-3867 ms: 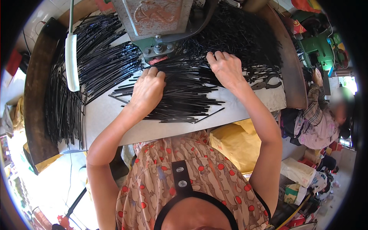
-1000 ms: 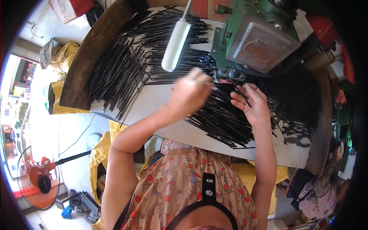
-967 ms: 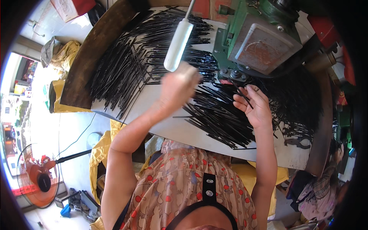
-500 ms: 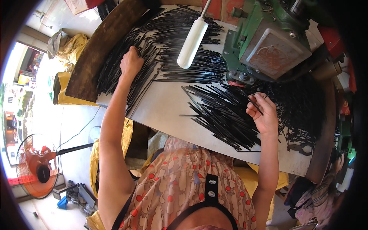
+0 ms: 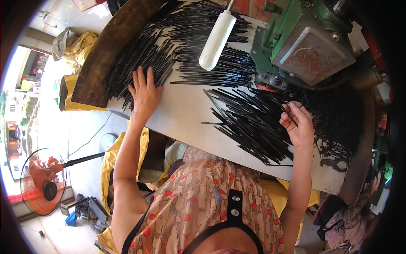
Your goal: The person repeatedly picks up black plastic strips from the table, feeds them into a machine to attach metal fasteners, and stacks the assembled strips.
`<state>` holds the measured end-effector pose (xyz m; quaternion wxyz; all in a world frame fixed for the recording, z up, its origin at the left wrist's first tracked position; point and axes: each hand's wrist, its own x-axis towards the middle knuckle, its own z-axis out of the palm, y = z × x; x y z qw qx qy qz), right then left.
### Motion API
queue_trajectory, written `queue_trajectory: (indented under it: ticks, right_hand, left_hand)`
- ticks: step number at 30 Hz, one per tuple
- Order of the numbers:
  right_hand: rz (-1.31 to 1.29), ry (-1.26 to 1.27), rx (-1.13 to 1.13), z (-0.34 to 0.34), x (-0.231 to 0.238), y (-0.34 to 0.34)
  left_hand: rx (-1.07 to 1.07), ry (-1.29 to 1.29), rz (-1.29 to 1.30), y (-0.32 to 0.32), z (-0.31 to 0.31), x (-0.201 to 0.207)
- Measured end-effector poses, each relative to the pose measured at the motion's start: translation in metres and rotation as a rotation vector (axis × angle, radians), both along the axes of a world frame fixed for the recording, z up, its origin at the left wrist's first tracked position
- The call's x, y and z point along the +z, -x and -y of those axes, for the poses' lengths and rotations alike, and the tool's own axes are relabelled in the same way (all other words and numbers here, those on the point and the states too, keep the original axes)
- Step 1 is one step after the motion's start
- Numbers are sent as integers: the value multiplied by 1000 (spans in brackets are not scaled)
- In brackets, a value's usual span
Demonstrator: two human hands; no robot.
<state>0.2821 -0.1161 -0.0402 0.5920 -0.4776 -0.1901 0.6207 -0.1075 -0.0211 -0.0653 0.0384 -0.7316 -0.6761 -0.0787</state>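
My left hand [image 5: 145, 98] rests, fingers spread, at the near end of the left pile of thin black rods [image 5: 122, 76]. The fingertips touch the rods, and nothing is gripped there. To the right, my right hand [image 5: 302, 129] pinches one thin black rod [image 5: 289, 113] between thumb and fingers. It is above the right edge of a looser heap of black rods [image 5: 249, 122] lying at a slant on the pale tabletop [image 5: 177, 112]. More black rods [image 5: 211, 67] lie in rows between the left pile and the green machine [image 5: 311, 51].
A white tube-shaped lamp [image 5: 218, 40] hangs over the middle. Curved brown walls border the table at left [image 5: 103, 59] and right [image 5: 357, 178]. Pliers [image 5: 336, 164] lie near tangled black pieces [image 5: 334, 127]. An orange fan [image 5: 44, 182] stands at lower left.
My left hand has drawn back toward me and gone from curled to spread. The stray rods by the left pile's near right edge now lie farther up. My right hand still pinches its rod.
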Motion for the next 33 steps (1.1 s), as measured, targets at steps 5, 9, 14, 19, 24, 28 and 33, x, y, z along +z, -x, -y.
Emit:
queue_trajectory:
  ticks: [5, 9, 14, 19, 24, 28, 33]
  right_hand:
    - [135, -12, 17, 5, 13, 1]
    - [486, -50, 25, 16, 25, -7]
    - [953, -13, 95, 39, 51, -37]
    - [1541, -40, 131, 45, 51, -29]
    - [1622, -136, 193, 46, 43, -24]
    - [1689, -144, 286, 50, 42, -18]
    - [1566, -160, 268, 50, 39, -17]
  left_hand:
    - [172, -235, -330, 50, -47, -16]
    - [239, -251, -420, 65, -68, -10]
    - [225, -201, -379, 67, -69, -14]
    - [227, -115, -370, 61, -67, -8]
    - [-15, -326, -200, -2, -47, 21]
    - [-565, -110, 413, -86, -18, 32]
    - [-752, -138, 190, -124, -10, 10]
